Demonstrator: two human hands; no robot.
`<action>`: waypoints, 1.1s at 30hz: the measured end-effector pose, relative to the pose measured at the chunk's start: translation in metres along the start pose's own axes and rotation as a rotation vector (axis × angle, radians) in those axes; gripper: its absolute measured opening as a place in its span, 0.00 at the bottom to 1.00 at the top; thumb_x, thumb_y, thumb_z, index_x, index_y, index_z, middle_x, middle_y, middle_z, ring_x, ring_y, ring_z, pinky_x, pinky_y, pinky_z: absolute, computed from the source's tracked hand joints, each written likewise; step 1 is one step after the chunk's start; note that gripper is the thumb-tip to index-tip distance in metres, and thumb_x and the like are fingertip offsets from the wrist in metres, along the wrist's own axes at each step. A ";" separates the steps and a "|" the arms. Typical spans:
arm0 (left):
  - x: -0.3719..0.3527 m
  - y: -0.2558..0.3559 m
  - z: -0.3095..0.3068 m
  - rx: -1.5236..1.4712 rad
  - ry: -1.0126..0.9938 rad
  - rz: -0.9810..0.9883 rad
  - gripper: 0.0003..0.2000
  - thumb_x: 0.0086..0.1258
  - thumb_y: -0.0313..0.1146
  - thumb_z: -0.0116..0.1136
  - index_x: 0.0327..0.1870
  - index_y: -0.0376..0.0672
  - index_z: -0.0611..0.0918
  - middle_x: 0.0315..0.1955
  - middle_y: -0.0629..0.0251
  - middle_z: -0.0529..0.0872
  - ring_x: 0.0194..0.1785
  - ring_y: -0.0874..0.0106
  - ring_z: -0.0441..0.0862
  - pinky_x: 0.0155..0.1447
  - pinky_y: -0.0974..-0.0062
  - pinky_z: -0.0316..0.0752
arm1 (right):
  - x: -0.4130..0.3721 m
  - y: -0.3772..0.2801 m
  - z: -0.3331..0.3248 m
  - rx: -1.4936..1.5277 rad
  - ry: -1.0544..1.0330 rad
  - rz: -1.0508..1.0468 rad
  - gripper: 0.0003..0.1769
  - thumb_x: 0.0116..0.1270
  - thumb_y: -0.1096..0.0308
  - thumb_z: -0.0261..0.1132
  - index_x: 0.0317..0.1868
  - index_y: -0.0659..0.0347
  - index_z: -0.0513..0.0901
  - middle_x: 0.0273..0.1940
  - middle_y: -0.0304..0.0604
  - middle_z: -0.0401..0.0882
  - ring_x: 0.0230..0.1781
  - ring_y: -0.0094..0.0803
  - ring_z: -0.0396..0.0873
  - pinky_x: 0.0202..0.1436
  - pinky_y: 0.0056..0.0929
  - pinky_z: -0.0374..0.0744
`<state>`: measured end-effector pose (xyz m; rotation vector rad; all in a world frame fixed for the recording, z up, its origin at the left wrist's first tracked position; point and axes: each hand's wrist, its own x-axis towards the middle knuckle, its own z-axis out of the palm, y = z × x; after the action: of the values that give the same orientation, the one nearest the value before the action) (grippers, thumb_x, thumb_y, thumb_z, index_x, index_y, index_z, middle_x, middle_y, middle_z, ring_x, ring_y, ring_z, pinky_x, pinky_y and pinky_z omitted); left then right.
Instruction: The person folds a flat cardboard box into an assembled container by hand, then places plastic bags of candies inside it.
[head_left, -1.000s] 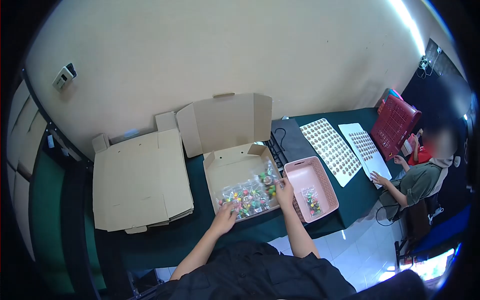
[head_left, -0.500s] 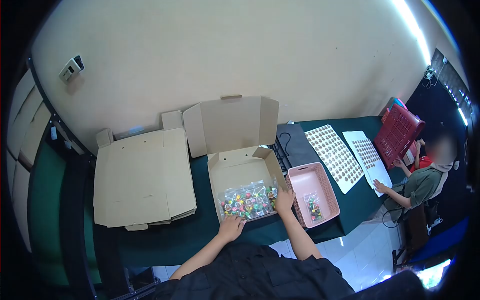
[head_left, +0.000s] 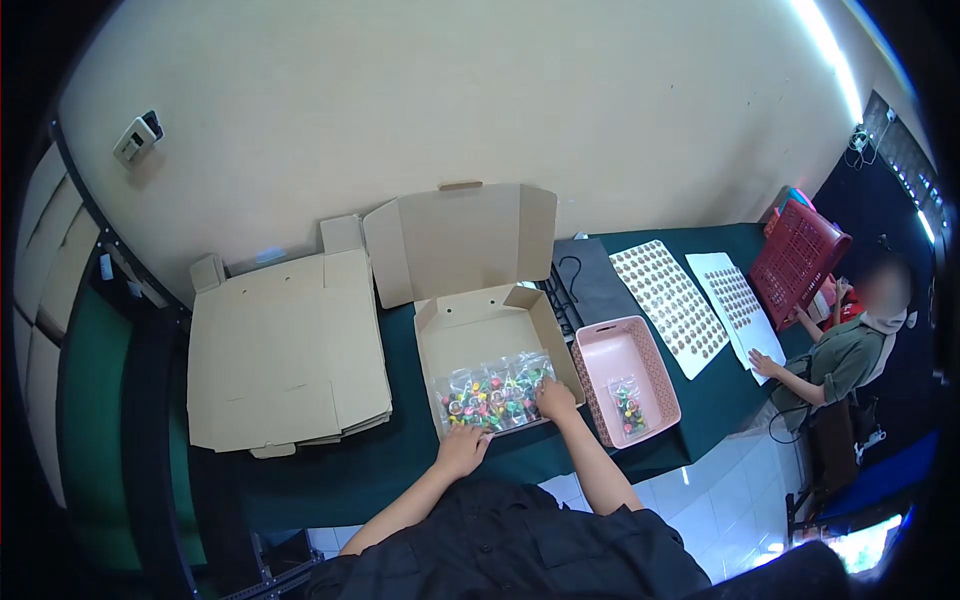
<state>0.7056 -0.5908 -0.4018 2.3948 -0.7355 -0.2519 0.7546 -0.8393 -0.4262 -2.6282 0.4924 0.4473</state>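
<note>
An open cardboard box (head_left: 470, 325) stands in front of me with its lid raised against the wall. Clear plastic packets of colourful candies (head_left: 490, 395) lie in a row along its near side. My left hand (head_left: 462, 452) is at the box's front edge, its fingers bent over the low wall beside the packets. Inside the right part of the box, my right hand (head_left: 557, 402) has its fingers closed at the rightmost candy packet; its fingertips are partly hidden. One more candy packet (head_left: 628, 405) lies in a pink basket (head_left: 662, 428) to the right.
Flattened cardboard boxes (head_left: 285, 350) are stacked at the left on the green-covered table (head_left: 400, 470). Sheets of round stickers (head_left: 670, 305) and a dark red basket (head_left: 795, 260) lie further right. A co-worker (head_left: 835, 360) sits there, one hand on a sheet.
My right hand has moved left, from the box's right wall onto the packets, and the rightmost packet has shifted in with the others. My left hand stays at the front edge.
</note>
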 end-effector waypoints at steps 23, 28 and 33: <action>-0.001 -0.001 0.001 -0.041 -0.015 -0.012 0.16 0.67 0.43 0.46 0.43 0.41 0.79 0.40 0.51 0.80 0.48 0.53 0.76 0.60 0.59 0.64 | -0.031 -0.058 0.013 -0.203 -0.101 -0.490 0.23 0.63 0.44 0.51 0.57 0.38 0.75 0.67 0.53 0.54 0.68 0.54 0.49 0.65 0.64 0.42; 0.000 -0.001 0.005 0.041 -0.001 -0.077 0.18 0.67 0.46 0.44 0.47 0.42 0.79 0.56 0.44 0.70 0.56 0.49 0.71 0.61 0.58 0.63 | -0.023 -0.049 0.000 0.002 0.036 -0.617 0.22 0.61 0.53 0.58 0.56 0.44 0.76 0.66 0.54 0.56 0.66 0.55 0.53 0.67 0.50 0.54; 0.001 0.001 0.002 -0.009 -0.083 -0.148 0.21 0.68 0.47 0.41 0.51 0.42 0.76 0.56 0.46 0.71 0.57 0.50 0.71 0.59 0.60 0.68 | -0.016 -0.009 -0.050 0.414 0.536 -0.572 0.16 0.62 0.66 0.58 0.49 0.58 0.78 0.53 0.55 0.72 0.55 0.48 0.69 0.58 0.41 0.68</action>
<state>0.7054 -0.5927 -0.4030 2.4449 -0.5927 -0.4167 0.7555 -0.8505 -0.3740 -2.3064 -0.0357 -0.4970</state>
